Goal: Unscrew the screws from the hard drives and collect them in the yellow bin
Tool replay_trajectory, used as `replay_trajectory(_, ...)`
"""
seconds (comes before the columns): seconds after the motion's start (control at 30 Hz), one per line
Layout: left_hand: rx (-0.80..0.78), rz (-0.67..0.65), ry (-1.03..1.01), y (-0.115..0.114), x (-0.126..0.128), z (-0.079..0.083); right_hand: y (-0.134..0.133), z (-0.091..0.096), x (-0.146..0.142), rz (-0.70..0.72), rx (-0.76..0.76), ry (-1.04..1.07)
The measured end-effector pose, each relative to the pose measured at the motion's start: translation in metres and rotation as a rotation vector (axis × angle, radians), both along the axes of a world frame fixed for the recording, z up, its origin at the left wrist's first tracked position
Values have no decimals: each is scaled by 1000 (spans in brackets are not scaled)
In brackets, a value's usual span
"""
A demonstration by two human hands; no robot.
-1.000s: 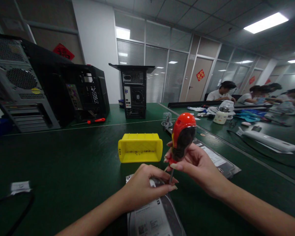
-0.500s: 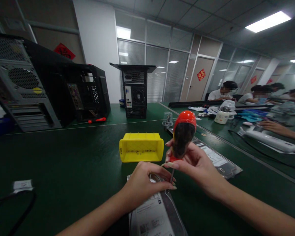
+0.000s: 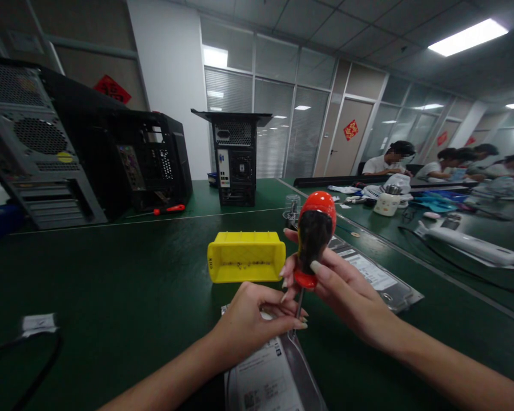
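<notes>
My right hand [image 3: 346, 294] grips the red and black handle of a screwdriver [image 3: 313, 237], held upright with its thin shaft pointing down. My left hand [image 3: 251, 322] is closed in a pinch at the shaft's tip, resting on a hard drive [image 3: 268, 379] with a white label that lies on the green table at the near edge. What the fingertips pinch is hidden. Just beyond the hands stands a yellow plastic bin [image 3: 245, 256] with small dark bits inside.
Another drive in a clear bag [image 3: 374, 277] lies to the right. Open computer cases [image 3: 38, 148] [image 3: 236, 157] stand at the back left, with a red screwdriver [image 3: 168, 209] beside them. A black cable [image 3: 21, 365] lies at left. Several people sit at the far right table [image 3: 445, 165].
My right hand has shifted its fingers round the screwdriver handle, and the handle has moved slightly left. My left hand stays at the shaft's tip.
</notes>
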State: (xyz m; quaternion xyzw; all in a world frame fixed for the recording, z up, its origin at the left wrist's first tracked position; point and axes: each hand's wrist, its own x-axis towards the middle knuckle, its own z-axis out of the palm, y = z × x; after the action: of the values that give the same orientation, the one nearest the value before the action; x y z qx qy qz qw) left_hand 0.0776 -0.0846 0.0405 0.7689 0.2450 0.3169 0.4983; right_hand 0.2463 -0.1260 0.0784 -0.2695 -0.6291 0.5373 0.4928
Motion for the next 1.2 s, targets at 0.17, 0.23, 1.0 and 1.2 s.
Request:
replay_trajectory(0.17,1,-41,-1,3,0,-5,3,5,-4,-40,45,-1)
replay_trajectory(0.23,-5,-47,6,3,0,-5,4,7,-6,-49,67,-6)
replay_trajectory(1.0,89,10,85,4,2,-1,5,5,-8,-163,109,-48)
replay_trajectory(1.2,109,6,80,2,0,-4,4,3,-13,-213,121,-21)
